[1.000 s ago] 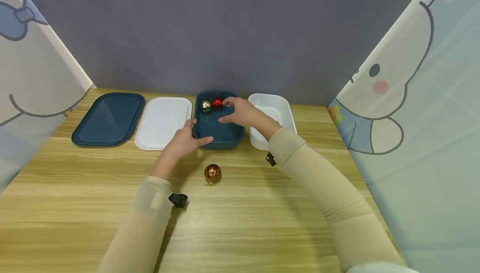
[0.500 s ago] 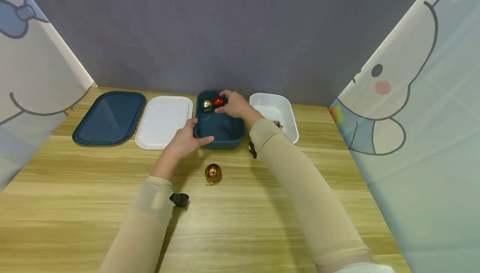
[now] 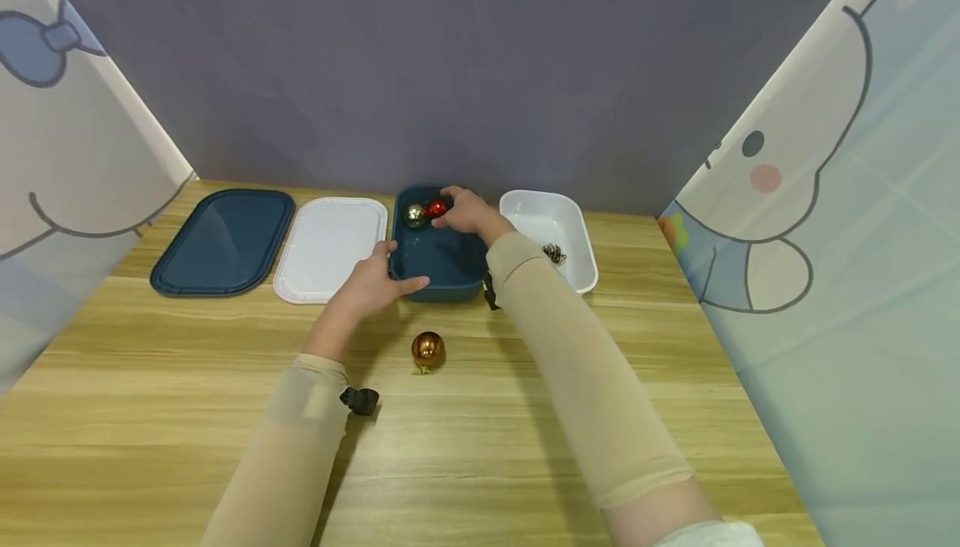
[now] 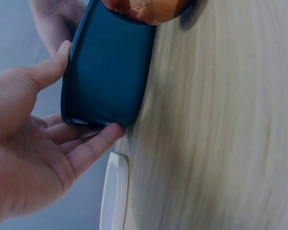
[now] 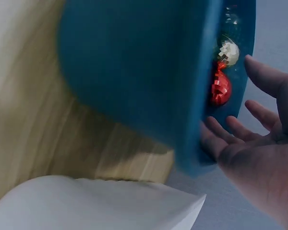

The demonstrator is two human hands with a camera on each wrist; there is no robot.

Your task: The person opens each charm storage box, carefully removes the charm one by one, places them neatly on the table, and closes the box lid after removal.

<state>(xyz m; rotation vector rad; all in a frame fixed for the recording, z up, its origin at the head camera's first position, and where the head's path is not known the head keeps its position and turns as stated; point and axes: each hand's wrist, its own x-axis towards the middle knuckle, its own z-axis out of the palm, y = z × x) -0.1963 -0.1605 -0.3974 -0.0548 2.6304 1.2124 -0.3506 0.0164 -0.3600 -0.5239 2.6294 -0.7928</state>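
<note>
The dark blue plastic box [image 3: 442, 259] stands near the back of the table. My left hand [image 3: 369, 282] rests at its near left corner, thumb at the rim and fingers fairly straight along the wall [image 4: 108, 67]. Inside, at the far left, lie a faceted pale gold bauble [image 3: 415, 215] and a red bauble [image 3: 437, 208]. My right hand [image 3: 468, 215] reaches over the box, fingertips right by the red bauble [image 5: 221, 88], thumb and fingers spread with nothing between them. A shiny copper-coloured bauble [image 3: 428, 349] lies on the table in front of the box.
Right of the blue box is a white box [image 3: 517, 207] with a pine cone [image 3: 554, 253] in it. A white lid [image 3: 333, 247] and a dark blue lid [image 3: 225, 238] lie to the left. Behind the table [image 3: 465, 447] rises a grey wall [image 3: 450, 72].
My right hand has moved slightly left and farther back, closer to the red bauble, uncovering the pine cone in the white box. The left hand has stayed at the blue box.
</note>
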